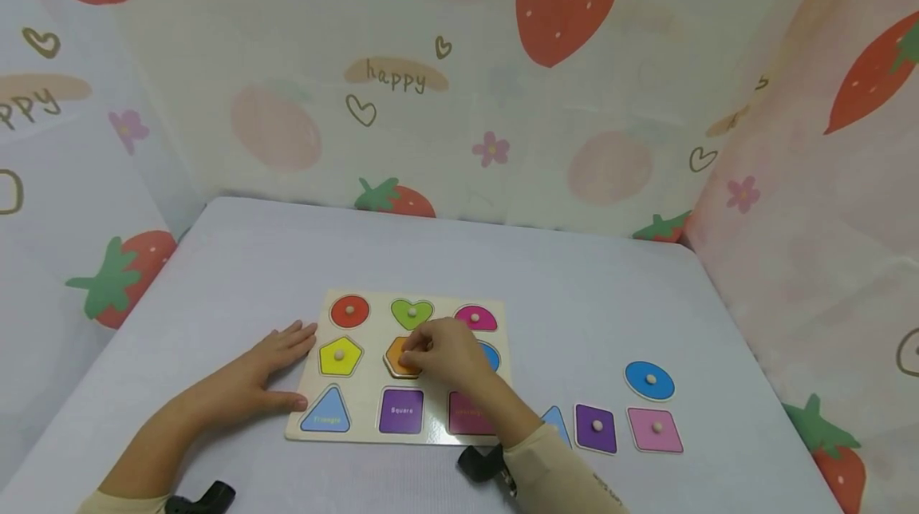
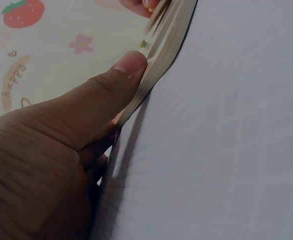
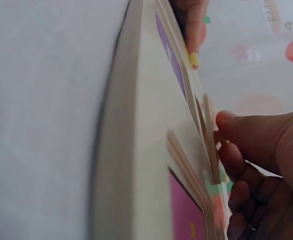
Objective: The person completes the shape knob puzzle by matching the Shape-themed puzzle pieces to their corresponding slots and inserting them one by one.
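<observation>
The orange hexagon is pinched by its knob between thumb and fingers of the right hand at the middle of the puzzle board, one corner pointed left, its right part hidden. The board's long axis is laid left to right, and its left edge is touched by the outstretched, ungrasping left hand.

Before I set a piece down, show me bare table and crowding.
Bare: the tabletop between the puzzle board and the printed backdrop, and right of the loose blue oval. Crowded: the board, and beside the right sleeve, where loose pieces cluster.
</observation>
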Available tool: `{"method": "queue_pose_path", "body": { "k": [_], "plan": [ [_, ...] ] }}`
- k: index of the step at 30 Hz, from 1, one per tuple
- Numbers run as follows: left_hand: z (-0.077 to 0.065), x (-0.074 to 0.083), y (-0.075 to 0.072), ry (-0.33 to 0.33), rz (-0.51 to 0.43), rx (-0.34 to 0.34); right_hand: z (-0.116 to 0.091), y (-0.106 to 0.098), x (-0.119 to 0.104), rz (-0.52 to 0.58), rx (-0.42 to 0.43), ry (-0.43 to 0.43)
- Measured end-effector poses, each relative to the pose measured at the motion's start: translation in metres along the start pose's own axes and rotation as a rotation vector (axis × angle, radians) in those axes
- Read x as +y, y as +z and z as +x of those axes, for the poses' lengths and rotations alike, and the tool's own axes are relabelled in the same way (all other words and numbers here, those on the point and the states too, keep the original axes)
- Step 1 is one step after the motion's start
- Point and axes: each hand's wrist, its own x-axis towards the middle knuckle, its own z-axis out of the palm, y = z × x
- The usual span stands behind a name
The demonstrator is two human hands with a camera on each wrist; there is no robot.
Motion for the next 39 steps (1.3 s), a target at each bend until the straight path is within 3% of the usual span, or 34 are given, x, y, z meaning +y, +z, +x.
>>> {"method": "queue_pose_path", "body": {
  "k": [12, 30, 39],
  "plan": [
    [-0.0003, -0.0008, 0.0012, 0.002, 0.009, 0.001, 0.001, 0.0091, 0.0018, -0.075, 0.015, 0.008],
    [0.0016, -0.0041, -0.0012, 0.017, 0.006, 0.008, 0.0012, 0.007, -0.0052, -0.093, 0.04, 0.006],
    [0.0015, -0.0009, 0.0007, -0.011, -0.002, -0.007, -0.0008, 0.0068, -0.0052, -0.109, 0.023, 0.033]
  ]
}}
